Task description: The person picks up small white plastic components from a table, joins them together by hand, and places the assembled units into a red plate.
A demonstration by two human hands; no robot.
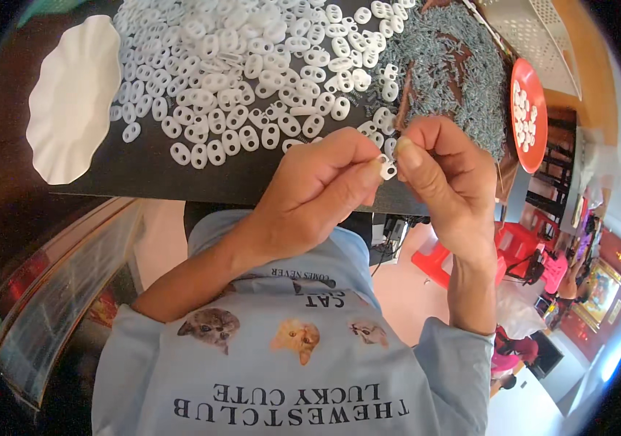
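Observation:
My left hand (325, 190) pinches a small white two-holed plastic piece (387, 168), shaped like a cord lock, between thumb and fingertips at the table's near edge. Closed from the other side, my right hand (447, 178) has its thumb and forefinger tips right against that piece. Anything small between the right fingertips is hidden. Beyond my hands lies a large spread of similar white oval pieces (249, 136), heaped higher at the back. To its right is a pile of small grey metal springs (445, 69).
A white wavy-edged dish (70, 102) stands at the table's left. On the right edge, a red plate (537, 149) holds several white pieces. A perforated white basket (536, 36) is at the far right. Red stools (518, 243) stand on the floor to the right.

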